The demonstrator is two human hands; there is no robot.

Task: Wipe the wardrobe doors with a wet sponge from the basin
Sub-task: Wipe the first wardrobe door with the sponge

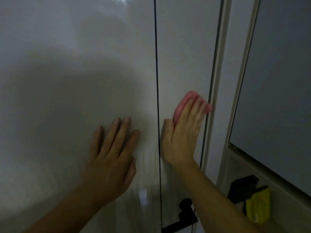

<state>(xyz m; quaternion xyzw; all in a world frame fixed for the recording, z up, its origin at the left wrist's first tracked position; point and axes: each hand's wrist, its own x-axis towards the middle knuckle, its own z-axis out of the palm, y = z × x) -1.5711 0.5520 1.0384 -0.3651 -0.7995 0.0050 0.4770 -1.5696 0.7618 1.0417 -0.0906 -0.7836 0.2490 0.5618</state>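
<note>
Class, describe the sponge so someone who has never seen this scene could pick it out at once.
Two pale wardrobe doors meet at a dark vertical gap. On the right door, near its outer edge, the right hand presses the sponge flat. It is the only pink thing in view.

A yellow object (258,207) touches a black object (242,187), lower right.
</note>
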